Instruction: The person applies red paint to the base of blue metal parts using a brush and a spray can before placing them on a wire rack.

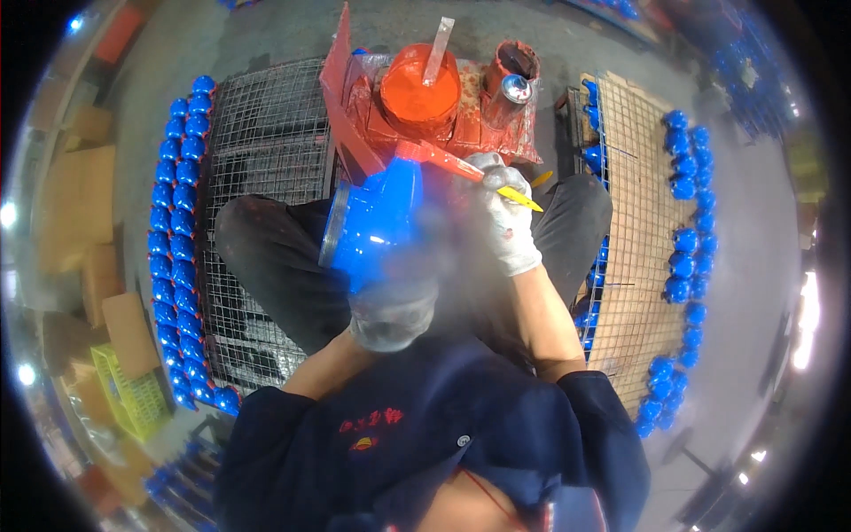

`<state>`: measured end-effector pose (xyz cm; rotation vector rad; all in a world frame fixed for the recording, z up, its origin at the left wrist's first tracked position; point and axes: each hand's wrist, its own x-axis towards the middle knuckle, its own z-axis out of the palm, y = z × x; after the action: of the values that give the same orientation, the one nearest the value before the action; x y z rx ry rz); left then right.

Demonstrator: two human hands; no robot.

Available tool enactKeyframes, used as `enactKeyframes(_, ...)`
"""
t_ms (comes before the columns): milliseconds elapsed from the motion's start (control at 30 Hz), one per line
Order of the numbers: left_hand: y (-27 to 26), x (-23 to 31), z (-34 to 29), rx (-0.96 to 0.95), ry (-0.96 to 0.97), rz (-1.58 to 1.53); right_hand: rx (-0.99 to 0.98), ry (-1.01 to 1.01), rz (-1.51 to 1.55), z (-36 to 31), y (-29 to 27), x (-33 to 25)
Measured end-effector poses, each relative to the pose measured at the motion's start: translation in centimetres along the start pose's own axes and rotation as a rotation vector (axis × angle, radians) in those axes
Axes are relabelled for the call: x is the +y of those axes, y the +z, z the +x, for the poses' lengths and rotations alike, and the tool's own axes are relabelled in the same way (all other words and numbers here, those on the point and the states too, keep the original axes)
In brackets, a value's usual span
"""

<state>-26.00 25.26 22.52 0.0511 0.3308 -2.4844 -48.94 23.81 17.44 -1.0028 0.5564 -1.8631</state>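
Observation:
In my white-gloved left hand (394, 315), a blue metal casting (377, 222) with a round bare-metal rim on its left side is held up over my lap. A blur covers part of this hand and of the casting's lower right. My right hand (505, 213), also gloved, is closed around a paintbrush (456, 164). Red paint coats the front of the brush, and its yellow handle end sticks out to the right. The brush's far end meets the casting's top, where red shows at the edge.
Ahead, a red-stained stand holds a tub of orange-red paint (399, 97) with a flat strip (439, 53) in it. Beside it are a red-smeared can (501, 62) and a silver-topped tin (505, 111). Wire racks flank me, with rows of blue castings (184, 197) along their outer edges.

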Motion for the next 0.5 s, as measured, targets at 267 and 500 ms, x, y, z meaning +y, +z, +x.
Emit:
enactKeyframes(267, 4.0, 9.0, 1.5, -0.247, 0.076, 0.370, -0.065, 0.079, -0.864, 7.6, -3.9, -4.6)
enactKeyframes(500, 8.1, 12.5, 6.2, -0.379, 0.242, 0.261, -0.681, -0.320, -1.643, 12.4, -6.7, 2.4)
